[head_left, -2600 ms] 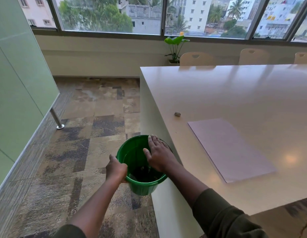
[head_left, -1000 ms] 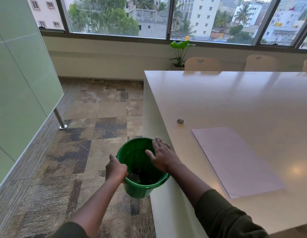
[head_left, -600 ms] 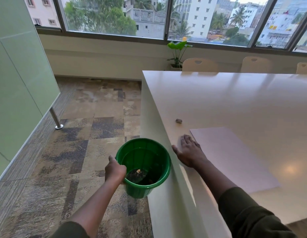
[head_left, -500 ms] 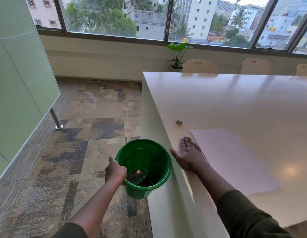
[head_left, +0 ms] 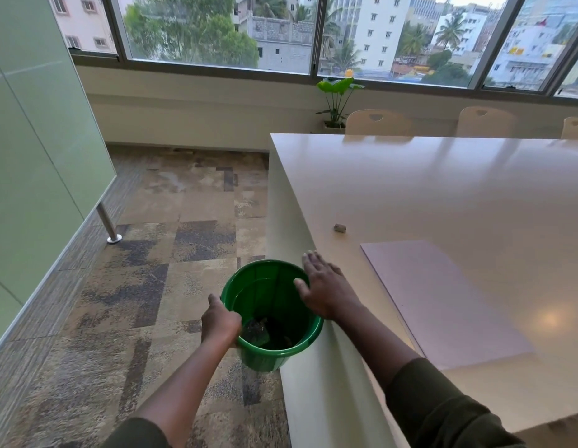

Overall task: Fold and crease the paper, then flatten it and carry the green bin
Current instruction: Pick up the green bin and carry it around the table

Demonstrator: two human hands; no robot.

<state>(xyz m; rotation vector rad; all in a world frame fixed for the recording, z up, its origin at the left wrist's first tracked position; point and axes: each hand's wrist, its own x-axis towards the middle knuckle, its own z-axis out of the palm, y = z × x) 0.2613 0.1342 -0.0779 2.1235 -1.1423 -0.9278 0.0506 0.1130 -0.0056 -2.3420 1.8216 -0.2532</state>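
The green bin (head_left: 274,354) hangs above the carpet, close against the white table's left side, with dark scraps in its bottom. My left hand (head_left: 219,322) grips its near-left rim. With straight, spread fingers my right hand (head_left: 324,291) lies over the bin's right rim and the table's edge. The pale pink paper (head_left: 442,302) lies flat on the table to the right of that hand, untouched.
The white table (head_left: 426,195) fills the right half, with a small grey crumb (head_left: 339,228) near its left edge. Patterned carpet lies to the left, a green glass partition with a metal foot (head_left: 110,226) beyond. Chairs and a potted plant (head_left: 336,101) stand under the windows.
My right hand slid left from the tabletop beside the paper back onto the bin's right rim. The left hand kept its grip on the bin.
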